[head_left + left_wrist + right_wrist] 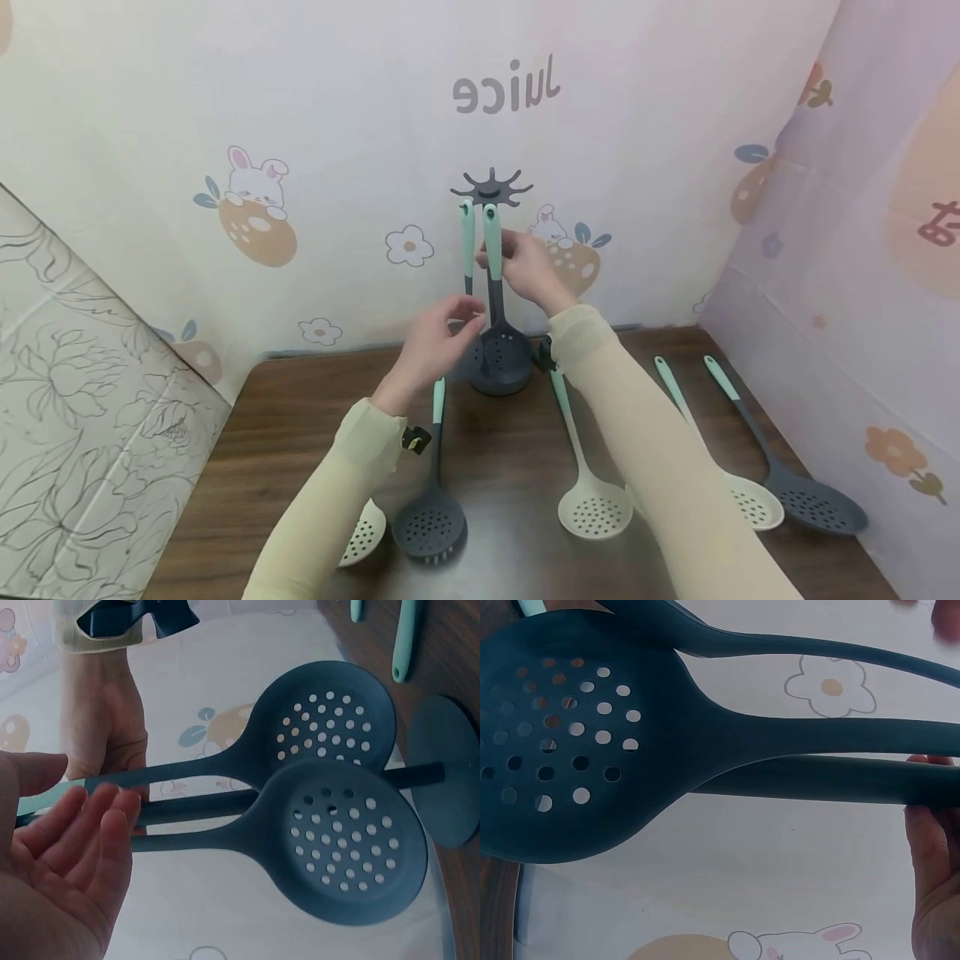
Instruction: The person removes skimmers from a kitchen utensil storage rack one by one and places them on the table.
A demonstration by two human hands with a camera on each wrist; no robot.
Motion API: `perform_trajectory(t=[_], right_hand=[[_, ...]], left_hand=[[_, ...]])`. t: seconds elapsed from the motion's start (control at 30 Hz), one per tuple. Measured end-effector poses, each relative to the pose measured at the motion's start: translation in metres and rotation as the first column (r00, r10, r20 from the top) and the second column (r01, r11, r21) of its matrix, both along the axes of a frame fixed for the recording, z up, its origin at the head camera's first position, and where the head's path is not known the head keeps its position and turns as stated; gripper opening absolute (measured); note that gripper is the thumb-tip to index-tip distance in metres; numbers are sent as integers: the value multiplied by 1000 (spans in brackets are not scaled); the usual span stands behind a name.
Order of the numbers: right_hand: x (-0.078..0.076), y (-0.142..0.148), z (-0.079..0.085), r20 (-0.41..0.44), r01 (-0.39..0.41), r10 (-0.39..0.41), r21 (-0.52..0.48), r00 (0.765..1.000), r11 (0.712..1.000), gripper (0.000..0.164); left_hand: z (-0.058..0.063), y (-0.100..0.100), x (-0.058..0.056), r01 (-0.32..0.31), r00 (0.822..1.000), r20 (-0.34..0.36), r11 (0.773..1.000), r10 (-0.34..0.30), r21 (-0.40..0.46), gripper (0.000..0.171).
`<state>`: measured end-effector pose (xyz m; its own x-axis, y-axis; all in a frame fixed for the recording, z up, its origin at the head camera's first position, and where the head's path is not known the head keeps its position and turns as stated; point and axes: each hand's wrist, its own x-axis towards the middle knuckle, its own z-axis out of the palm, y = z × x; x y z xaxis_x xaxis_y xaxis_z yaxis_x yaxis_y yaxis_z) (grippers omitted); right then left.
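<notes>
**Inspector:** Report the rack and what hangs on it.

**Assistant:** A dark rack (pixel 491 190) stands on the brown table (pixel 510 467) against the back wall. Two dark slotted spoons with mint handles hang from it side by side. The nearer hanging spoon (pixel 495 321) faces forward; the second spoon (pixel 467 250) sits just behind, partly hidden by the left hand.

**Inspector:** Hands?

**Assistant:** The right hand (pixel 532 268) is curled round the mint handle of the nearer hanging spoon, high up near the rack's head. The left hand (pixel 435 337) has relaxed, spread fingers close to the dark shafts; the left wrist view shows the palm (pixel 60 877) unclenched, fingertips near or on the shafts. Whether they touch, I cannot tell.

**Inspector:** Surroundings?

**Assistant:** Lying flat on the table: a dark spoon (pixel 431 521) beneath the left forearm, a cream spoon (pixel 367 529) partly covered by that sleeve, another cream spoon (pixel 592 500) centre, then a cream spoon (pixel 750 500) and a dark spoon (pixel 813 500) at right. The right forearm crosses over the centre pair.
</notes>
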<state>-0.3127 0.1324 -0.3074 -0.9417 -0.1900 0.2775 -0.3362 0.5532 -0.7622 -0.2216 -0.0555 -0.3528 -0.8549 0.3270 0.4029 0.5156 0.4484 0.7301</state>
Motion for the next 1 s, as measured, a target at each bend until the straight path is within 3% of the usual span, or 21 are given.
perform_trajectory(t=[0.2, 0.57, 0.87, 1.0], right_hand=[[0, 0, 0, 1, 6, -6, 2, 1000, 1000, 26], [-2, -1, -3, -27, -3, 3, 1, 1000, 1000, 21], [1, -1, -4, -27, -4, 4, -3, 1000, 1000, 18], [1, 0, -4, -41, -8, 8, -10, 999, 1000, 18]], left_hand=[[-4, 7, -8, -17, 1000, 25, 999, 16, 27, 32], [-7, 16, -12, -32, 996, 86, 999, 29, 30, 42], [-9, 21, -14, -16, 992, 125, 1000, 15, 0, 40], [-11, 23, -17, -7, 992, 128, 999, 3, 33, 39]])
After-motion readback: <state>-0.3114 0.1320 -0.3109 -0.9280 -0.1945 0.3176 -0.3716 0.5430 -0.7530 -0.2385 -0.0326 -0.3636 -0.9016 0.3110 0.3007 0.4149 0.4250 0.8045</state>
